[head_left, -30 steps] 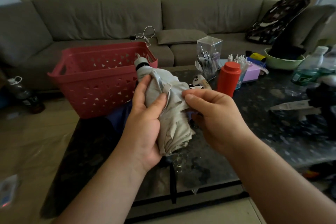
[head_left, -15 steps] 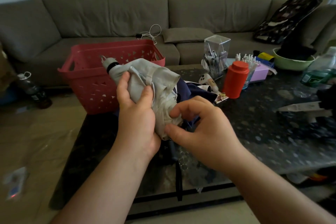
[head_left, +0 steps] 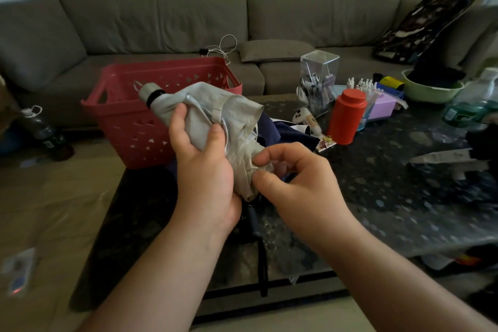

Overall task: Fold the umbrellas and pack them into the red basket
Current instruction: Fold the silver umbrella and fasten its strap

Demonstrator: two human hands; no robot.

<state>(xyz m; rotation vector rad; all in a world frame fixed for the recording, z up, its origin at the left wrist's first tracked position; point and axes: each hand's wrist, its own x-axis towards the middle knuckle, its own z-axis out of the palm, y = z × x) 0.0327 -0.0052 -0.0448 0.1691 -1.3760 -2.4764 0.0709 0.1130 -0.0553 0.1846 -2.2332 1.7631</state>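
No text, brand, number or sign can be read anywhere. The green label on the clear bottle (head_left: pixel 463 112), far to the right of the red basket (head_left: pixel 151 127), is a blur. So is the dark label on the bottle (head_left: pixel 45 133) on the floor, left of the basket. Any print on the small card (head_left: pixel 326 141) at the foot of the red canister (head_left: pixel 347 116) is too small to make out.

The umbrella (head_left: pixel 215 116) I hold is light grey with a black band near its tip. At ten o'clock sits a red basket (head_left: pixel 129 127) with little triangle holes. At two o'clock is a red bottle (head_left: pixel 347 116). The table (head_left: pixel 390 183) is dark with pale spots.
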